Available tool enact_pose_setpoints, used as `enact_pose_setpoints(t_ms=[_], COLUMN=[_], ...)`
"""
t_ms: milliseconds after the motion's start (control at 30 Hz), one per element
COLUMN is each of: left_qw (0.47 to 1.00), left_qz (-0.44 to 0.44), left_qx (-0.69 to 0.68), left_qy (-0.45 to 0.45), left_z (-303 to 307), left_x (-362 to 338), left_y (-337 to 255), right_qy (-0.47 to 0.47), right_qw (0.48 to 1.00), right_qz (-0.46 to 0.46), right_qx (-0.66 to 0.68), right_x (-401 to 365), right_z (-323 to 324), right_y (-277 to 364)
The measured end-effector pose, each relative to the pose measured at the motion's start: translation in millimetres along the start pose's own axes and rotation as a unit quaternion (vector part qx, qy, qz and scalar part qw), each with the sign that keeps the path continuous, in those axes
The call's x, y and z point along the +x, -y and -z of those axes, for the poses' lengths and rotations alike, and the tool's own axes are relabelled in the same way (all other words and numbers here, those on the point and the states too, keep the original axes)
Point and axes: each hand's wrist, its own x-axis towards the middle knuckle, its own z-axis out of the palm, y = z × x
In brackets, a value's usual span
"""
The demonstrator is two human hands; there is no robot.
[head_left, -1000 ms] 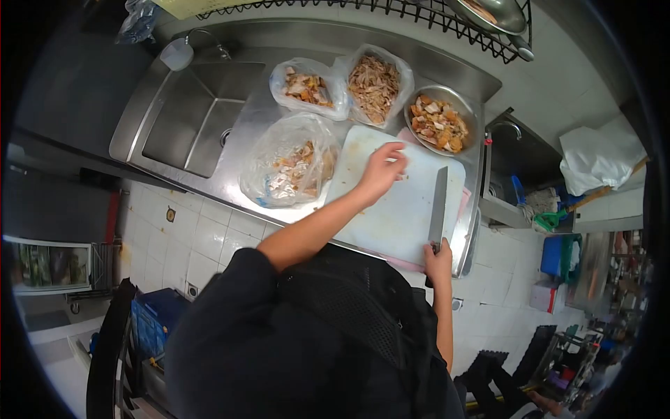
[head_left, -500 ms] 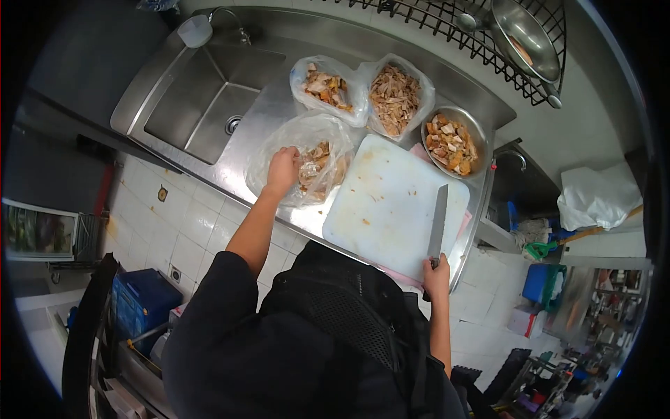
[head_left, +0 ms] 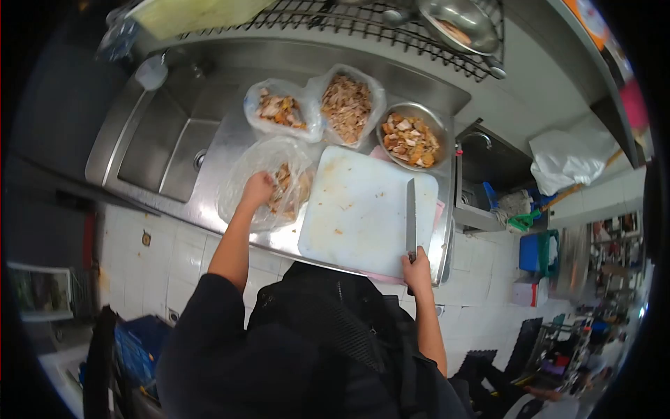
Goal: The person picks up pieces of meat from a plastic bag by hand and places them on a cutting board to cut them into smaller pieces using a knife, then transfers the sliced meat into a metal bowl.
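Observation:
My right hand [head_left: 418,271] is wrapped round the handle of a large knife [head_left: 411,213]. Its broad blade points away from me over the right side of the white cutting board [head_left: 356,234], which bears a few crumbs of food. To the board's left, my left hand [head_left: 259,188] is closed on a clear plastic bag [head_left: 237,167], its fingertips partly hidden. Inside that bag lie brown cooked meat pieces [head_left: 281,188]. Behind it stand a bag of chopped meat chunks [head_left: 279,108] and a bag of shredded meat [head_left: 347,105]. A steel bowl [head_left: 442,133] of chopped meat sits behind the board.
A steel sink [head_left: 157,157] is set into the counter on the left, with a white plastic container [head_left: 151,73] at its back corner. Above the counter runs a black wire rack [head_left: 335,21] holding a pan [head_left: 464,28]. Another sink [head_left: 499,167] lies beyond the right end.
My view has shifted, so the counter appears further left and the rack shows more. Both hands stay at the same places, left at the bag and right on the knife.

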Motion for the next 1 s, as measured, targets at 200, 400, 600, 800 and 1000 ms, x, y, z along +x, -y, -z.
enact_pose_setpoints(t_ms=[200, 400, 600, 800, 1000], left_qw=[0.955, 0.895, 0.907, 0.924, 0.900], left_qz=[0.071, -0.120, -0.204, -0.361, -0.324], left_qx=[-0.247, -0.377, -0.333, -0.089, -0.163], left_qy=[0.147, 0.208, 0.158, 0.084, 0.243], left_z=[88.9, 81.1, 7.4, -108.2, -113.2], left_x=[-24.8, -12.3, -2.8, -114.8, -166.1], left_y=[-49.2, -222.1, -304.1, -208.4, -176.5], right_qy=[-0.025, -0.001, -0.007, -0.022, 0.066], right_qw=[0.999, 0.999, 0.999, 0.999, 0.996], right_qz=[-0.034, -0.034, -0.032, -0.031, -0.037], right_qx=[0.022, 0.002, 0.022, 0.012, 0.046], right_x=[-4.5, -2.9, -1.9, -28.6, -92.9], right_z=[-4.1, -1.3, -1.6, -5.3, 8.0], right_y=[-1.5, 0.4, -3.7, 19.9, 30.9])
